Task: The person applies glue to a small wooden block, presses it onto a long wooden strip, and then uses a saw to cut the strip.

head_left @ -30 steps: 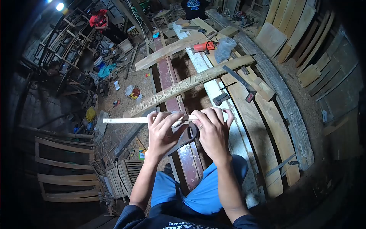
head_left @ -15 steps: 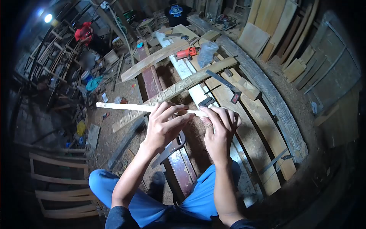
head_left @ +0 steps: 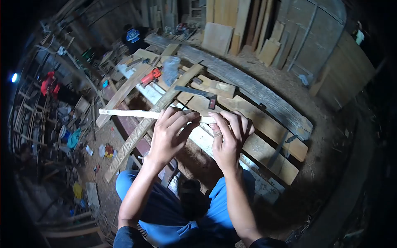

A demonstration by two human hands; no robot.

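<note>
A thin, pale wooden strip [head_left: 128, 113] is held roughly level above the bench boards, its long free end pointing left. My left hand [head_left: 167, 134] is closed around the strip near its middle, fingers over the top. At the right end, my right hand [head_left: 229, 138] pinches the strip between thumb and fingers; the tip is hidden there. Behind the strip lies a long board with carved marks [head_left: 132, 142], set crosswise. A try square [head_left: 196, 91] with a dark blade rests on the planks beyond my right hand.
A red power tool [head_left: 151, 77] and a clear plastic bag [head_left: 170, 70] lie farther back on the boards. A heavy weathered beam [head_left: 264, 101] runs along the right. Boards [head_left: 217, 38] lean at the back. Two people, one in red [head_left: 50, 84], are at the far left.
The view has swung to the right, so the bench and background shift left. Both hands keep their hold on the strip, which stays nearly level.
</note>
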